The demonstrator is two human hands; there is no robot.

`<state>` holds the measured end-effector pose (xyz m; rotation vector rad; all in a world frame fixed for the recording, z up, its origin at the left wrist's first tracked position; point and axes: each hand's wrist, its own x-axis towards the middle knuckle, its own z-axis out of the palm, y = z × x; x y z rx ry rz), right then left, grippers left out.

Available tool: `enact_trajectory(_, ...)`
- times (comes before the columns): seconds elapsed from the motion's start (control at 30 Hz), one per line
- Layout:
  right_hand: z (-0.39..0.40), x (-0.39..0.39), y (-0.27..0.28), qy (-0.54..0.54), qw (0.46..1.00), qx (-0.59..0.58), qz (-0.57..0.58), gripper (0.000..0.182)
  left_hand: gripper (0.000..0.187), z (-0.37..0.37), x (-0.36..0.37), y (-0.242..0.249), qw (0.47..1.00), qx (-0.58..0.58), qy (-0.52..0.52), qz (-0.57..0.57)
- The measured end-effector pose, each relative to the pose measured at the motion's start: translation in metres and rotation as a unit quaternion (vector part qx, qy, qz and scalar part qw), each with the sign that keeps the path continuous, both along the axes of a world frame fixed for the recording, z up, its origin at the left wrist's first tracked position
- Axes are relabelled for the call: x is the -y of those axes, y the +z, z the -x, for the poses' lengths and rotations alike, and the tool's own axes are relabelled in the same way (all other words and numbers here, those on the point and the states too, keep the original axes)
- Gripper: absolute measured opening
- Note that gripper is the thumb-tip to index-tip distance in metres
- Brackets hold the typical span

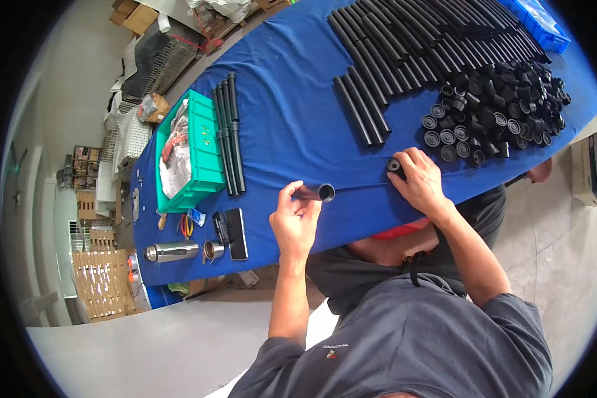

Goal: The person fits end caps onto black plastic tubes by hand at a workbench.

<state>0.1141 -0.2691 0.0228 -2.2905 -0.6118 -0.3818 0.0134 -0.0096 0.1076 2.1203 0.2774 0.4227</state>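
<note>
My left hand (293,224) is closed around a short black tube (317,192), whose open end points right. My right hand (419,182) grips a small black cap (394,166) between thumb and fingers, over the blue cloth and apart from the tube. A pile of loose black caps (491,109) lies just beyond my right hand. Behind it, long rows of black tubes (404,46) lie side by side, with several more tubes (361,109) at their near left end.
On the left of the blue-covered table (278,99), a green crate (205,149) stands beside a few stacked tubes (227,132). Near the edge are a steel thermos (171,251), a metal cup (213,250) and a phone (237,234). A blue tray (540,23) sits far right.
</note>
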Motion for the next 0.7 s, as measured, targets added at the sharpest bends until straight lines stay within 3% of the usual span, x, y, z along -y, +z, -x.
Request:
enact_trajectory(0.17,0.000,0.002,-0.001,-0.001,1.000,-0.012,-0.006,0.040,0.028,0.000,0.005,0.016,0.994,0.048,0.003,-0.093)
enact_trajectory(0.4,0.001,0.002,0.000,0.001,1.000,-0.019,0.001,0.041,0.027,0.000,0.005,0.026,0.992,0.017,0.018,-0.128)
enact_trajectory(0.5,0.000,0.002,0.002,0.009,1.000,-0.020,-0.013,0.040,0.026,0.000,0.005,0.029,0.998,0.026,0.022,-0.054)
enact_trajectory(0.53,0.001,0.003,0.003,0.012,1.000,-0.021,-0.018,0.039,0.023,0.001,0.004,0.033,0.999,0.000,0.027,0.037)
enact_trajectory(0.6,0.000,0.004,0.003,0.034,0.994,-0.044,-0.095,0.038,0.019,-0.006,-0.005,0.024,0.984,0.068,-0.003,0.167)
enact_trajectory(0.7,0.002,0.007,0.004,0.072,0.981,-0.086,-0.156,0.038,0.024,-0.024,-0.020,0.002,0.909,0.077,-0.027,0.410)
